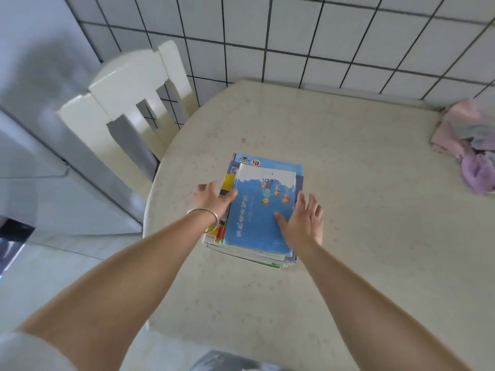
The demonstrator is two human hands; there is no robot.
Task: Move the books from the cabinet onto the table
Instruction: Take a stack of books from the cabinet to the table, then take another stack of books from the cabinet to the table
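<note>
A stack of several books [261,210] lies on the round cream table [348,170], near its left edge. The top book has a blue cover with cartoon figures. My left hand [213,199], with a metal bangle on the wrist, rests flat against the stack's left side. My right hand [302,222] lies with spread fingers on the top book's right edge. Neither hand grips a book. The cabinet's grey-white front [40,156] fills the left of the view.
A cream wooden chair [128,103] stands between the cabinet and the table. Crumpled pink and lilac cloth [468,148] lies at the table's far right. A white tiled wall [294,36] runs behind the table.
</note>
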